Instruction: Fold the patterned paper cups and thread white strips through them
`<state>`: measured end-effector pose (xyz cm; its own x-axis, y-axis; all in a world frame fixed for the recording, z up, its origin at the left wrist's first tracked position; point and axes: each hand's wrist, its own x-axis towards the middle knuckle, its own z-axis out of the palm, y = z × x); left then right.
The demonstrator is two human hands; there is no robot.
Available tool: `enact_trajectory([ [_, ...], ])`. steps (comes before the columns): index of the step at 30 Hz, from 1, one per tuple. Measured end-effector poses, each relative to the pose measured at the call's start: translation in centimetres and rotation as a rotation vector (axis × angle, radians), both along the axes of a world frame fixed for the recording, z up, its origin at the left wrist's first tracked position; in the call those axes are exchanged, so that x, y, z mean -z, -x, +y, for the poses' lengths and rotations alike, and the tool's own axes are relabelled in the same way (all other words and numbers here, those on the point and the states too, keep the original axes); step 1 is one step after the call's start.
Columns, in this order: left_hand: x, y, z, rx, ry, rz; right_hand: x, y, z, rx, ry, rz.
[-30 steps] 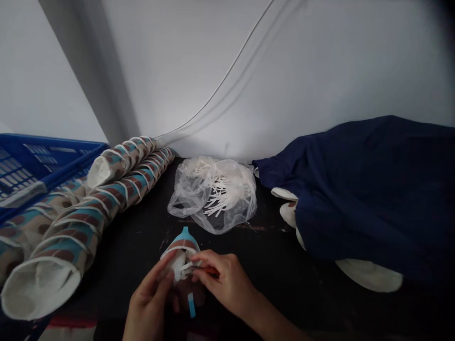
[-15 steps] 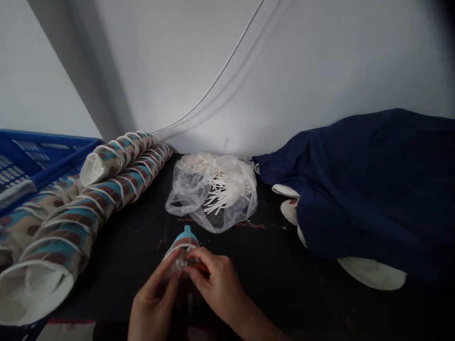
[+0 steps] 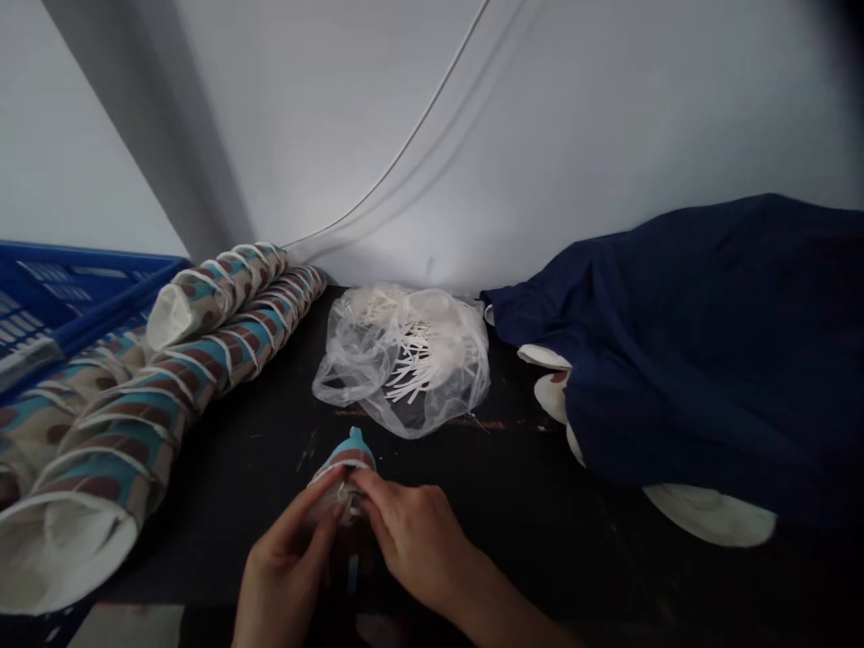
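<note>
Low in the middle of the head view is a small cap-shaped fabric piece, blue and brown with white edging and a blue tab at its far tip. My left hand grips its left side between thumb and fingers. From the right, my right hand is closed, with thumb and index finger pinching at the near opening. Between the fingertips shows crumpled whitish, semi-clear material, too blurred to name. Just beyond lies a clear plastic bag with many thin white strips in it.
Long nested stacks of similar patterned fabric pieces lie on the left, beside a blue plastic crate. On the right, a dark blue cloth covers more white-edged pieces. A white cable hangs along the wall behind the black table.
My right fingertips have shifted slightly up to the fabric piece's white edge. An orange bit under them no longer shows. The whitish material is more exposed. The camera view has shifted slightly.
</note>
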<state>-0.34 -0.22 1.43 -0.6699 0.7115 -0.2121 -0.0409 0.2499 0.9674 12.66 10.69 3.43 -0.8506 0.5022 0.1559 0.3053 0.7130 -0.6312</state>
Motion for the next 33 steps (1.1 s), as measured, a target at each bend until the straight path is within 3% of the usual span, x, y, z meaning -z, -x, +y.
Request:
enact_trajectory([
  [8, -0.3, -0.5, 0.1, -0.068, -0.036, 0.096, 1.5, 0.5, -0.8, 0.037, 0.171, 0.287],
  [14, -0.5, 0.1, 0.6, -0.054, -0.001, -0.017, 0.9, 0.7, -0.9, 0.044, 0.123, 0.192],
  [18, 0.1, 0.3, 0.6, -0.082, -0.002, 0.008, 1.0, 1.0, -1.2, 0.063, 0.102, 0.197],
  [22, 0.6, 0.5, 0.7, -0.057, 0.018, 0.037, 1.7, 1.4, -1.5, 0.13, 0.238, 0.313],
  [29, 1.1, 1.3, 1.5, 0.002, -0.007, -0.097, 2.1, 2.5, -1.5, 0.263, 0.46, 0.427],
  [33, 0.7, 1.0, 1.6, 0.007, -0.045, -0.215, 1.9, 2.6, -1.8, 0.282, 0.429, 0.409],
])
